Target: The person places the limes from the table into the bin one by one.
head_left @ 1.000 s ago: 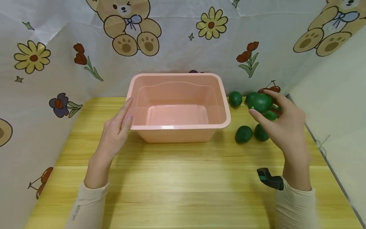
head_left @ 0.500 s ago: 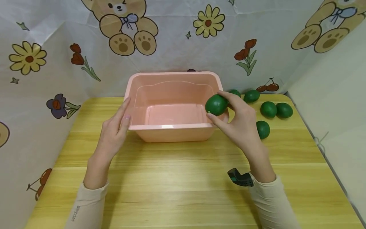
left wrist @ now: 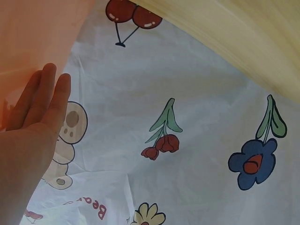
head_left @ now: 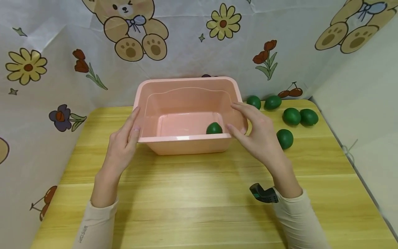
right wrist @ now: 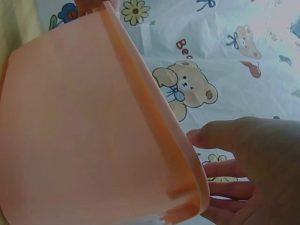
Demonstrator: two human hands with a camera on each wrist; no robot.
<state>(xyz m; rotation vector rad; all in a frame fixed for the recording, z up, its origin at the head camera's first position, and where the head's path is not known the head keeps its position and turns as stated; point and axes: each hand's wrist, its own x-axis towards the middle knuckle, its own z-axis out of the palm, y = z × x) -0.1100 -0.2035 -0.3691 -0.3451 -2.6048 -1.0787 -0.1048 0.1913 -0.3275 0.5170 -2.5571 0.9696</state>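
Observation:
A pink plastic basin [head_left: 183,139] sits at the back of the wooden table. Inside it, near the front right, lies one dark green lime [head_left: 214,128], its lower part hidden by the front wall. My left hand [head_left: 122,143] rests against the basin's left side; in the left wrist view its fingers [left wrist: 44,96] lie straight along the outer wall. Over the right rim is my right hand [head_left: 259,133], thumb and fingers spread apart with nothing between them. The right wrist view has that hand [right wrist: 243,173] right at the basin's rim [right wrist: 176,126].
Several more limes lie right of the basin, among them a near one [head_left: 284,139] and a far right one [head_left: 309,117]. A white cloth [head_left: 186,38] printed with bears and flowers hangs behind the table [head_left: 199,200]. A black device [head_left: 263,193] is at my right wrist.
My right hand has carried a lime leftward from the group over the basin and let it go inside. The left hand has stayed at the basin's left side.

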